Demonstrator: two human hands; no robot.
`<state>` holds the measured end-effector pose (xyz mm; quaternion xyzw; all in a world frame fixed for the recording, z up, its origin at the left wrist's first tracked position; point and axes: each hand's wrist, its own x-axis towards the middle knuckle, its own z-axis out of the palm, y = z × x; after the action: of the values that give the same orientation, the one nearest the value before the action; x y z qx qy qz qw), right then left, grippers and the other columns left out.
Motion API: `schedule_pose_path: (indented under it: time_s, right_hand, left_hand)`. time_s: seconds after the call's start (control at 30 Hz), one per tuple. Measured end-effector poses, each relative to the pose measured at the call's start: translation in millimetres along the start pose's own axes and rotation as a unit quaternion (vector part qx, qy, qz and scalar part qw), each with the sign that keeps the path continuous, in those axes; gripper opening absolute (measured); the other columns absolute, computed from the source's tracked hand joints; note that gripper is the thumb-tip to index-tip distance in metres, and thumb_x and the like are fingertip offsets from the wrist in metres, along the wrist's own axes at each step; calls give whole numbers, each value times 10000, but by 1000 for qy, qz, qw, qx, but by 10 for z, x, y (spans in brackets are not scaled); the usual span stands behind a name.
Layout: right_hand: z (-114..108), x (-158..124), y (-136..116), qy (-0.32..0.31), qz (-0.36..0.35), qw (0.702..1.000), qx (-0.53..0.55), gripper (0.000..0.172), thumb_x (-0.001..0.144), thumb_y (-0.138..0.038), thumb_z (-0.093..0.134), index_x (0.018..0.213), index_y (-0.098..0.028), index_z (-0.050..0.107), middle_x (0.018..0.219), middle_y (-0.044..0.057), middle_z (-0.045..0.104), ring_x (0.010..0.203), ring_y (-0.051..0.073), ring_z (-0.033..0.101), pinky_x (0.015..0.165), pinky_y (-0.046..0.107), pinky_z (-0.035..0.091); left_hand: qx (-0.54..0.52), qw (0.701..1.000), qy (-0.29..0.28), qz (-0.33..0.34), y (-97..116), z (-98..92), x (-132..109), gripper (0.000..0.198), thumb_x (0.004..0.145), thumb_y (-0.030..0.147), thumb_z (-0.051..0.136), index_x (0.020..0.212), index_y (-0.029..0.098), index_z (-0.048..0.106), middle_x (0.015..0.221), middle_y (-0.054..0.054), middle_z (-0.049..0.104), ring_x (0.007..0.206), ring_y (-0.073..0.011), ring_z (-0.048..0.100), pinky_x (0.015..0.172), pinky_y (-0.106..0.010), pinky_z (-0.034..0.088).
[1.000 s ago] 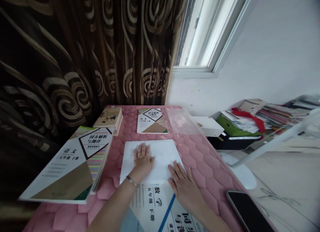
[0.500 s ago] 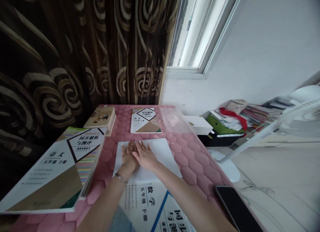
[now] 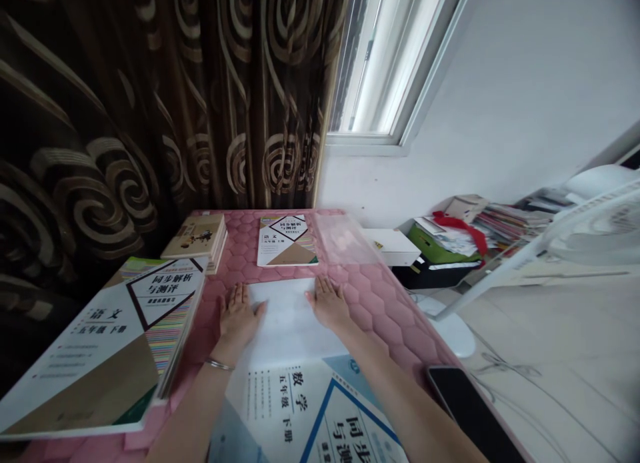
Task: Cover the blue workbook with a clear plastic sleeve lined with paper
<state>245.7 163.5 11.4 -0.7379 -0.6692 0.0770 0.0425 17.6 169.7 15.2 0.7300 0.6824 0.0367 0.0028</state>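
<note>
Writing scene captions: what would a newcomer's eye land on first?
Probably the dark curtain with pale swirls, filling the upper left. Then the pink hexagon-patterned cover at lower centre, where the left hand and right hand rest at opposite edges of white paper. The red strip at right also pops.

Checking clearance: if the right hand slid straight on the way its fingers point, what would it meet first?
Likely the small far workbook, near its lower right corner, just ahead of the right hand; depth is unclear from one view.
</note>
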Motion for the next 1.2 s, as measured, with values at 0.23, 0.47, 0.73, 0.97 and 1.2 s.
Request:
schedule_pose_path:
  time_s: [0.23,0.47,0.73,0.97,1.2]
  right_hand:
    - [28,8,71,24,18,1000,-4,666,988,-463,161,1487,-37,272,1552,188,240,1455,273,169,1152,559,64]
    - [-143,98,230,15,11,995,101,510,999,-376,275,1406,-123,451,1500,164,380,1418,278,272,1118,537,200]
    - [-442,332,796,-14,16,989,147,301,821,-344,655,1051,-150,678,1075,92,712,1006,209,638,844,257,441]
    - [-316,464,729,2,106,989,105,420,709,-462,738,1000,-168,665,1054,112,702,1023,267,616,782,307,438]
    - [-296,608,647,41,162,982,84,507,828,-557,571,1044,-106,654,1001,173,693,989,260,616,728,306,394]
  left_hand:
    - [9,999,1,-41,-16,2,-16,768,917,569,263,1460,29,326,1540,-232,259,1430,-301,261,1159,-529,151]
    - [50,997,30,-57,121,-49,-78,658,940,435,290,1431,5,378,1513,-249,311,1443,-364,186,1128,-652,35]
    - [-107,966,-66,224,1474,-21,-371,552,933,370,353,1452,189,397,1567,-106,262,1455,-254,198,1174,-510,146]
    - [-142,971,-76,176,1745,44,-499,599,917,482,386,1462,232,381,1579,-136,209,1467,-303,123,1163,-575,58]
    - [-128,970,-98,185,1713,0,-491,584,931,474,343,1466,243,369,1588,-122,183,1470,-304,89,1160,-582,62]
